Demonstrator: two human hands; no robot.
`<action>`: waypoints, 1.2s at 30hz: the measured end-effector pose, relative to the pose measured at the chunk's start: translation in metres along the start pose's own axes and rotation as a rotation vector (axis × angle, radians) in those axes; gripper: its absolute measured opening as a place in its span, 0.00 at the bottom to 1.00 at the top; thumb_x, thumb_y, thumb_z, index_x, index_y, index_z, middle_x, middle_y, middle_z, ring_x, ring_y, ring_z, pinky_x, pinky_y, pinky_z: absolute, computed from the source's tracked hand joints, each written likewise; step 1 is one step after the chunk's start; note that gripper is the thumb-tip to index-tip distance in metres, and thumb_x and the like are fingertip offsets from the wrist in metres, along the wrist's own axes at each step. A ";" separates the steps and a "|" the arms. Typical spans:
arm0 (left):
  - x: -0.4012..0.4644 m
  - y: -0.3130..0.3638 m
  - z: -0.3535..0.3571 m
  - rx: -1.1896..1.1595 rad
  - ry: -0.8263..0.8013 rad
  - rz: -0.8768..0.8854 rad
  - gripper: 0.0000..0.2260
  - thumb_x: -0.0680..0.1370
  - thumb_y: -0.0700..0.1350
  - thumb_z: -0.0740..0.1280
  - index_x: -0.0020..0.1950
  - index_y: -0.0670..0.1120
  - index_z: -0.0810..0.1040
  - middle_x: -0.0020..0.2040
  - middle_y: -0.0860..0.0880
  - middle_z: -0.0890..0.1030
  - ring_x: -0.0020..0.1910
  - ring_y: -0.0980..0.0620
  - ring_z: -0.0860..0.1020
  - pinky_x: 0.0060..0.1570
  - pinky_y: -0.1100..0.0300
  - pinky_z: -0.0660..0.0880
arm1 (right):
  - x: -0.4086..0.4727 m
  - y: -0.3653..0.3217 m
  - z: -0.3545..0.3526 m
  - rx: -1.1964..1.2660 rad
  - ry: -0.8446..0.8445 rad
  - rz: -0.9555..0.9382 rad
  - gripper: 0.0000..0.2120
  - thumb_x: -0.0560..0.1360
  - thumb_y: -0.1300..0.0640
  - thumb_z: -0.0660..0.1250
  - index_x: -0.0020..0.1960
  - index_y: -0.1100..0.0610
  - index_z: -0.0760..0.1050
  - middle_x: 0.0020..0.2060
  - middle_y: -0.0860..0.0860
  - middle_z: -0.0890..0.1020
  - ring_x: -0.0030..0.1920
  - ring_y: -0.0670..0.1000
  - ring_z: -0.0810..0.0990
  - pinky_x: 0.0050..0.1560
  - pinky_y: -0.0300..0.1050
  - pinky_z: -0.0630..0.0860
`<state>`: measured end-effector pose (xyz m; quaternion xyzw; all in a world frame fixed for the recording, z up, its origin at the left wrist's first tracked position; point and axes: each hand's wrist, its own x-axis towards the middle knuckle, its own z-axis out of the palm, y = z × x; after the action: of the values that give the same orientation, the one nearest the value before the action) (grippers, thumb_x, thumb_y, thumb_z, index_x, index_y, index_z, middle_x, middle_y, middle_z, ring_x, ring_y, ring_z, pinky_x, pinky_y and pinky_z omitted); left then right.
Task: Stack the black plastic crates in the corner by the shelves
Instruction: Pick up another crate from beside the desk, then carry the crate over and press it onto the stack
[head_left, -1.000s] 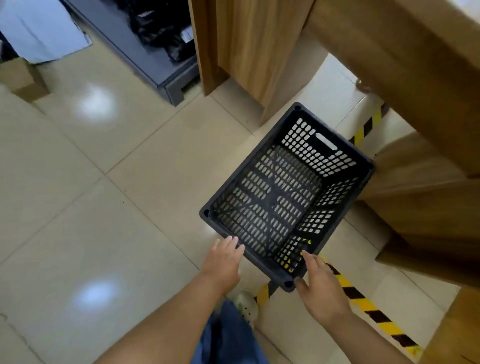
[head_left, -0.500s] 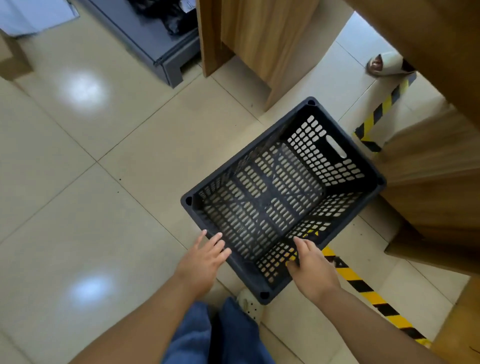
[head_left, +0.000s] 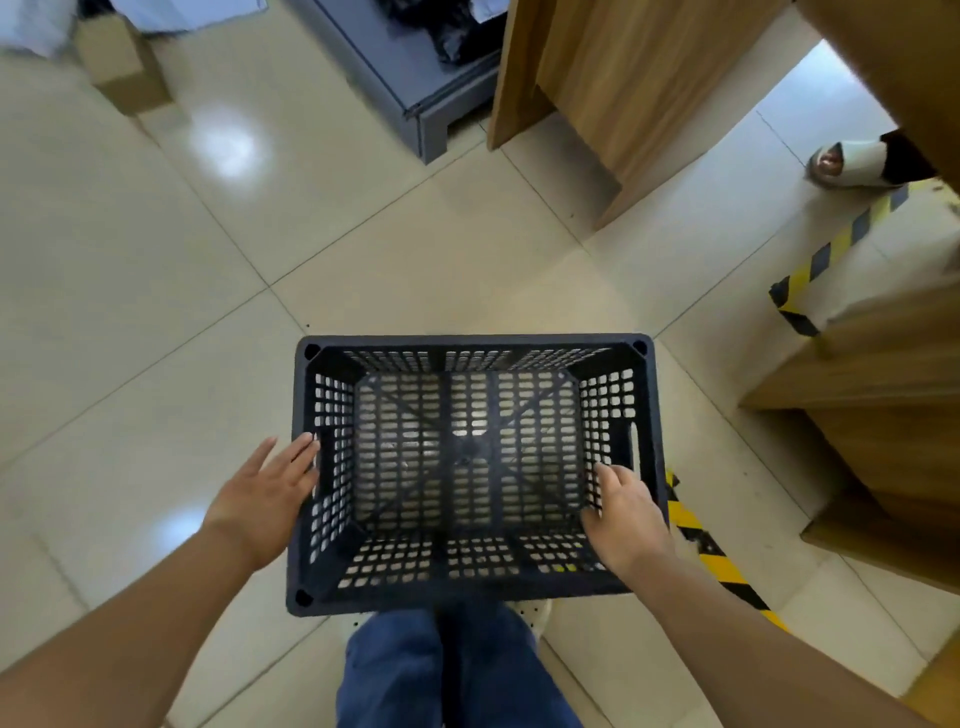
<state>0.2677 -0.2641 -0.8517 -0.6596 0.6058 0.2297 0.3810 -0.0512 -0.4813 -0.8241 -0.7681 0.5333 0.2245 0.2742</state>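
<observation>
A: Tiled floor (head_left: 156, 312), wooden shelves (head_left: 597, 78) ahead — where's the crate (head_left: 470, 587)?

B: Before the knees, upright. Left hand (head_left: 265, 499) flat against its side, right hand (head_left: 626, 512) curled over the rim — no stack in view yet.

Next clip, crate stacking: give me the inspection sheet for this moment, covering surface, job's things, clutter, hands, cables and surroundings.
Surface: glossy cream floor tiles, glare spots.
Job's things: one black plastic crate, upright and empty; no other crate in view.
Clutter: cardboard box on the floor, top left; black items on a grey platform.
Hands: left hand lies flat, fingers straight, against the crate's left wall; right hand has fingers curled over the right rim.
Cables: nothing seen.
Surroundings: wooden panels ahead, wooden shelving to the right, yellow-black hazard tape on the floor, another person's sandalled foot top right.
</observation>
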 end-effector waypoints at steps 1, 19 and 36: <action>-0.003 -0.002 0.005 0.000 -0.024 -0.034 0.27 0.78 0.44 0.48 0.76 0.44 0.42 0.77 0.44 0.39 0.74 0.45 0.34 0.67 0.44 0.30 | 0.000 -0.001 0.001 -0.017 0.011 0.008 0.23 0.75 0.54 0.61 0.70 0.53 0.62 0.65 0.51 0.69 0.64 0.53 0.67 0.63 0.49 0.68; -0.004 0.000 -0.004 -2.365 0.415 -0.791 0.16 0.75 0.41 0.56 0.52 0.57 0.79 0.47 0.54 0.82 0.40 0.55 0.81 0.32 0.62 0.75 | 0.037 0.004 0.000 0.527 0.085 0.375 0.18 0.77 0.55 0.58 0.65 0.60 0.66 0.59 0.60 0.74 0.59 0.61 0.73 0.60 0.61 0.72; -0.072 -0.067 0.004 -2.796 0.307 -0.862 0.24 0.78 0.60 0.49 0.53 0.48 0.78 0.55 0.48 0.80 0.54 0.51 0.76 0.48 0.52 0.69 | 0.014 -0.038 -0.049 1.261 -0.093 0.687 0.30 0.80 0.41 0.42 0.67 0.59 0.68 0.52 0.59 0.75 0.57 0.58 0.71 0.56 0.55 0.66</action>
<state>0.3224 -0.2177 -0.7845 -0.6266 -0.3097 0.4162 -0.5816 -0.0078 -0.5132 -0.7894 -0.2418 0.7608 -0.0202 0.6019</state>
